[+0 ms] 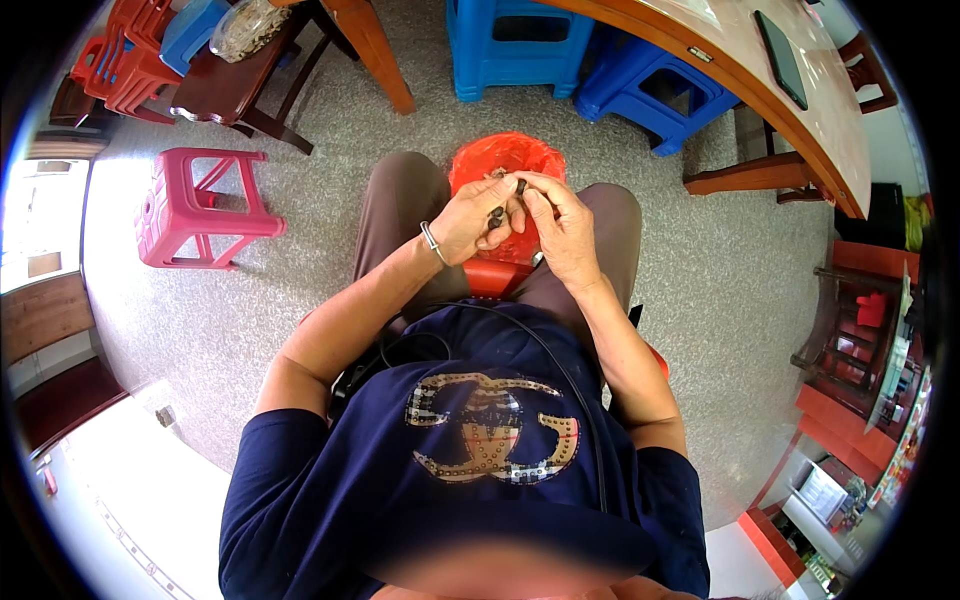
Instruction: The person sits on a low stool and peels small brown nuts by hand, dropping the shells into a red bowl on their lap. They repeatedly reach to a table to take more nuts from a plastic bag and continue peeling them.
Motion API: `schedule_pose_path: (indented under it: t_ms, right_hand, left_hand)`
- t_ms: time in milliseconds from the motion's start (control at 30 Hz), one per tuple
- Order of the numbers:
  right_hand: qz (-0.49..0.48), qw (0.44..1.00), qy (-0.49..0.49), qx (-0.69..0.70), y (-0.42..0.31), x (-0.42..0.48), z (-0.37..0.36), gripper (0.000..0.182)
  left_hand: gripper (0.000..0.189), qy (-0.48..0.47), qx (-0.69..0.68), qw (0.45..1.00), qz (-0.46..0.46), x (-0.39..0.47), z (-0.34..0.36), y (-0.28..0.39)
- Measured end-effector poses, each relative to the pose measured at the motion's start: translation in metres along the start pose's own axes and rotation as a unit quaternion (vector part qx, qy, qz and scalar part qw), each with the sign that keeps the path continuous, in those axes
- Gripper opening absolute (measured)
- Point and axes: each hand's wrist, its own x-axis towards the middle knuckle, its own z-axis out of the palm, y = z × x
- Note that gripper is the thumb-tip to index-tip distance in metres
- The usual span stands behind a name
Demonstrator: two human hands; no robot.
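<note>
Both my hands meet above a red plastic bag [469, 156] that lies open between my knees. My left hand [480, 214], with a metal bracelet at the wrist, holds several small dark pieces [495, 218] in its curled fingers. Between the fingertips of both hands is another small dark piece [521, 187]; the fingers of my right hand [564, 229] are closed on it. What exactly the pieces are, I cannot tell. Some light brown matter shows in the bag just behind my fingertips. The bottom of the bag is hidden by my hands.
A pink plastic stool [180, 202] stands on the left. Blue plastic stools [517, 67] are ahead, beside a wooden table [720, 64] with a dark phone or tablet [780, 60] on it. A clear container [247, 30] of dried pieces rests on a dark wooden bench [229, 82].
</note>
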Motion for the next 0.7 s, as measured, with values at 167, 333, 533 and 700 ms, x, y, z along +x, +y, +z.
schedule_pose_path:
  t_ms: [167, 333, 533, 700]
  right_hand:
    - [-0.008, 1.0, -0.012, -0.025, 0.002, -0.002, -0.004, 0.023]
    - [0.001, 1.0, -0.015, 0.015, -0.004, -0.002, -0.002, 0.024]
    - [0.05, 0.998, 0.045, 0.018, -0.009, -0.007, 0.002, 0.022]
    - [0.034, 0.997, 0.071, -0.001, -0.002, -0.007, 0.004, 0.023]
  left_hand:
    - [0.028, 0.035, 0.018, 0.999, 0.017, -0.002, 0.006, 0.0]
    - [0.026, 0.02, 0.016, 0.999, 0.032, -0.001, 0.002, -0.002]
    - [0.021, 0.027, 0.074, 0.995, 0.06, -0.005, 0.01, -0.002]
    - [0.013, 0.039, 0.093, 0.994, 0.031, -0.006, 0.012, 0.001]
